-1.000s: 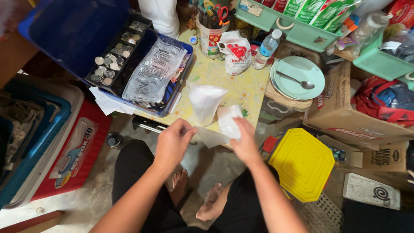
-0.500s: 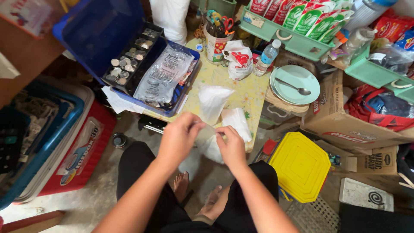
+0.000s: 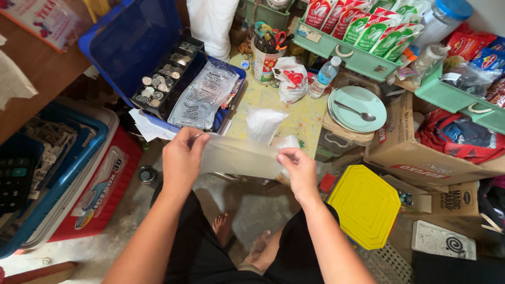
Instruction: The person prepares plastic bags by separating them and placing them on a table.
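Two hands hold one thin clear bag [image 3: 239, 156] stretched flat between them at the middle of the frame. At the far left edge sits a calculator [image 3: 13, 176] inside a blue bin [image 3: 68, 173], with a red cooler [image 3: 105, 194] just beside it. Above them, in the upper left, a blue cash box [image 3: 134, 42] stands open, coins [image 3: 158, 84] in its tray and a packet [image 3: 202, 94] lying in it. Your left hand [image 3: 181, 158] pinches the bag's left end, fingers closed on it. Just above the bag, a small white sack [image 3: 263, 125] stands on the yellow table [image 3: 305, 113]. Your right hand [image 3: 300, 171] grips the bag's right end, thumb on top. Lower right of that hand lies a yellow lid [image 3: 365, 205]. In the upper right, a spoon [image 3: 355, 111] rests on a green plate [image 3: 360, 102], near a cardboard box [image 3: 421, 155].
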